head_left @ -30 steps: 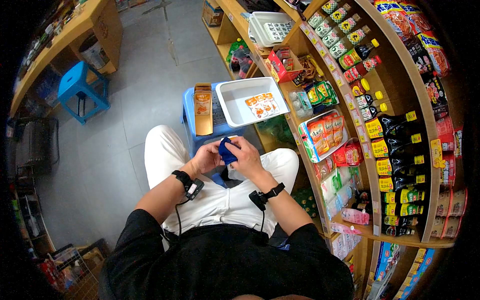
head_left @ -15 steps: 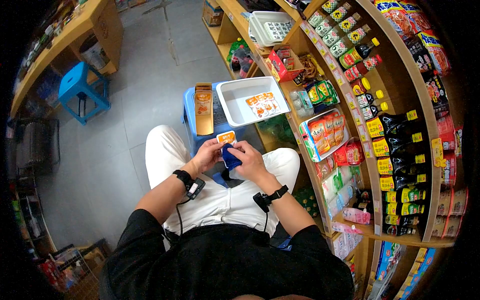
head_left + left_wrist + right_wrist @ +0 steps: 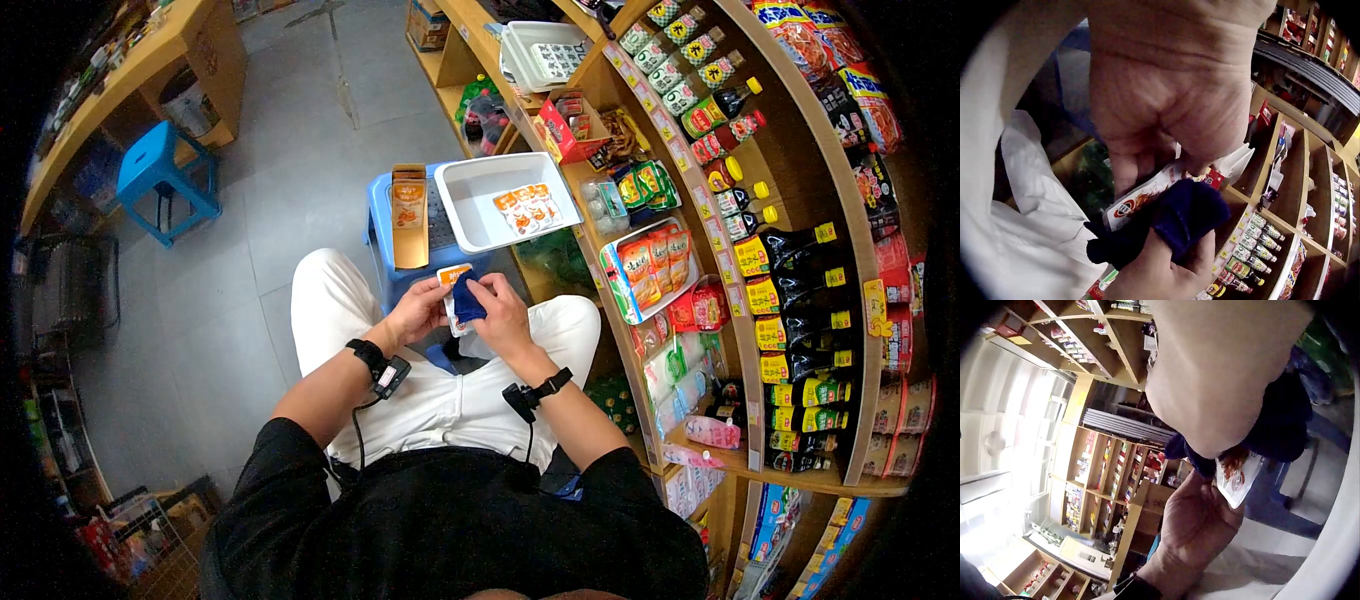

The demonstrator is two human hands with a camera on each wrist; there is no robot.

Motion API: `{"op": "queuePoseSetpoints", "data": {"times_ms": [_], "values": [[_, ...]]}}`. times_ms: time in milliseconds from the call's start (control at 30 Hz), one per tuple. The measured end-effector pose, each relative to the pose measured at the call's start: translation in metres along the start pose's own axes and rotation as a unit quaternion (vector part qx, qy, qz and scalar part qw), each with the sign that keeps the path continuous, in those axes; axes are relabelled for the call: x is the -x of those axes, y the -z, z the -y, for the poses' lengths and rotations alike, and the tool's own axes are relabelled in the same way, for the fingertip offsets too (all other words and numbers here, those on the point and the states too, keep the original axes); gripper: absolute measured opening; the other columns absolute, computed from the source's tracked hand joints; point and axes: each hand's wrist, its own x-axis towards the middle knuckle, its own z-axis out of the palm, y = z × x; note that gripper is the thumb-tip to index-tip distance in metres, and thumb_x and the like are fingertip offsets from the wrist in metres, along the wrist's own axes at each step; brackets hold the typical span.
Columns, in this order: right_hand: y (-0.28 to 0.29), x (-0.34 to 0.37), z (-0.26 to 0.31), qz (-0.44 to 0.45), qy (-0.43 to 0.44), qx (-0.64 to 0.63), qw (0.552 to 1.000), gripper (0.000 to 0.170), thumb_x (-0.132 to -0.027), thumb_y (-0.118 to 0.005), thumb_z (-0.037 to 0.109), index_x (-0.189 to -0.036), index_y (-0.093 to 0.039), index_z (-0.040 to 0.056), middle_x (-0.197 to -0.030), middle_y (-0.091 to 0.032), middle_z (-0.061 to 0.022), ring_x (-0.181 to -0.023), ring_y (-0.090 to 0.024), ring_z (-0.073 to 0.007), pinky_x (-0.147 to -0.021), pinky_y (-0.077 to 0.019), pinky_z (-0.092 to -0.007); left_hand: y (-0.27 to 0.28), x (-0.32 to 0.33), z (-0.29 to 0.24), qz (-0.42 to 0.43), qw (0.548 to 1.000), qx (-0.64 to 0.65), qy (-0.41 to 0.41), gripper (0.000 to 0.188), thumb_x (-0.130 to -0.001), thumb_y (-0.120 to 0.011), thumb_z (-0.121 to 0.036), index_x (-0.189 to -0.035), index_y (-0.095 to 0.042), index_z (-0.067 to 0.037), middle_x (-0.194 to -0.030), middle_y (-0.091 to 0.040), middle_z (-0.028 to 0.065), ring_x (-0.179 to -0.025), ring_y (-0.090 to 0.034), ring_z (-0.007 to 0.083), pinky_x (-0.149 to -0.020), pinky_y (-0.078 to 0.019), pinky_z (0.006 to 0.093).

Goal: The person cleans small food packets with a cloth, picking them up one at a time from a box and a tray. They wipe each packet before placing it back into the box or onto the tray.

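In the head view, my left hand [image 3: 418,312] pinches a white and orange packet [image 3: 454,273] by its side, above the lap. My right hand [image 3: 503,318] holds a dark blue cloth [image 3: 468,297] against the packet's face, covering part of it. The left wrist view shows the cloth [image 3: 1191,215] bunched between right thumb and fingers, with the packet's printed white surface [image 3: 1138,201] exposed beside it. Similar orange and white packets [image 3: 527,208] lie in a white tray [image 3: 470,232] in front. An opened cardboard box [image 3: 409,252] stands left of that tray.
The box sits on a blue stool [image 3: 378,215]. On the right, wooden shelves [image 3: 745,440] carry bottles [image 3: 785,290] and bagged goods, close to the right knee. Another blue stool [image 3: 150,150] stands on the grey floor at the left.
The cloth, earlier wrapped over most of the packet, has slid along it. First the packet's orange top came into view, then its lower white part as the right hand shifted up and right.
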Motion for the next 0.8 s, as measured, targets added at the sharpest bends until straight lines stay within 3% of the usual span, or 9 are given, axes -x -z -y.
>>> {"op": "queuePoseSetpoints", "data": {"times_ms": [200,267,400,500,733,800], "values": [[0.002,-0.002,0.0,0.057,0.077,0.002,0.995,0.054,-0.062,-0.079,0.003,-0.115,-0.069,0.0074,-0.11,-0.059,-0.0113,-0.1,-0.064,-0.0315,-0.084,-0.0552,-0.0407,-0.005,0.005,-0.01,0.011,1.0,-0.018,-0.012,0.026,-0.105,-0.052,-0.018,-0.127,-0.06,-0.007,-0.113,-0.07,0.0054,-0.095,-0.071,0.0152,-0.082,-0.0622,0.0342],[0.002,-0.002,0.001,0.084,0.134,-0.006,0.987,0.054,-0.059,-0.079,0.002,-0.112,-0.07,0.009,-0.11,-0.059,-0.0107,-0.099,-0.064,-0.0312,-0.083,-0.0556,-0.0403,-0.002,0.0,-0.002,-0.013,0.999,-0.009,-0.036,0.026,-0.105,-0.052,-0.017,-0.128,-0.06,-0.006,-0.115,-0.07,0.0065,-0.097,-0.07,0.0156,-0.084,-0.0601,0.0316],[0.01,-0.002,0.005,0.124,0.162,-0.022,0.979,0.056,-0.056,-0.078,0.0,-0.11,-0.071,0.0106,-0.111,-0.059,-0.0104,-0.1,-0.064,-0.0301,-0.082,-0.0561,-0.0395,-0.002,-0.002,0.0,-0.016,0.998,-0.01,-0.062,0.026,-0.105,-0.052,-0.015,-0.128,-0.059,-0.004,-0.116,-0.069,0.0079,-0.101,-0.069,0.0172,-0.09,-0.0566,0.03],[0.009,0.0,-0.003,0.118,0.17,-0.026,0.978,0.051,-0.061,-0.077,0.005,-0.111,-0.071,0.0109,-0.108,-0.061,-0.0105,-0.098,-0.065,-0.0307,-0.083,-0.0557,-0.0397,0.003,-0.004,0.001,-0.026,0.997,-0.016,-0.068,0.026,-0.104,-0.052,-0.014,-0.127,-0.059,-0.003,-0.117,-0.069,0.0085,-0.102,-0.069,0.0181,-0.09,-0.0566,0.0311],[0.014,0.008,-0.012,0.093,0.142,-0.04,0.985,0.045,-0.063,-0.074,0.004,-0.108,-0.072,0.0092,-0.103,-0.064,-0.0104,-0.093,-0.066,-0.0306,-0.08,-0.0559,-0.0386,-0.005,-0.001,-0.005,-0.056,0.996,-0.008,-0.069,0.026,-0.104,-0.053,-0.012,-0.128,-0.057,-0.003,-0.115,-0.07,0.0091,-0.098,-0.071,0.0197,-0.085,-0.0609,0.0352],[0.017,0.012,-0.014,0.079,0.068,-0.065,0.992,0.043,-0.065,-0.07,0.002,-0.108,-0.072,0.0063,-0.103,-0.064,-0.0112,-0.093,-0.066,-0.031,-0.08,-0.0553,-0.0379,-0.001,-0.004,-0.004,-0.048,0.996,-0.017,-0.074,0.026,-0.103,-0.053,-0.011,-0.128,-0.056,-0.002,-0.116,-0.069,0.0094,-0.099,-0.071,0.0199,-0.086,-0.0609,0.0354]]}}
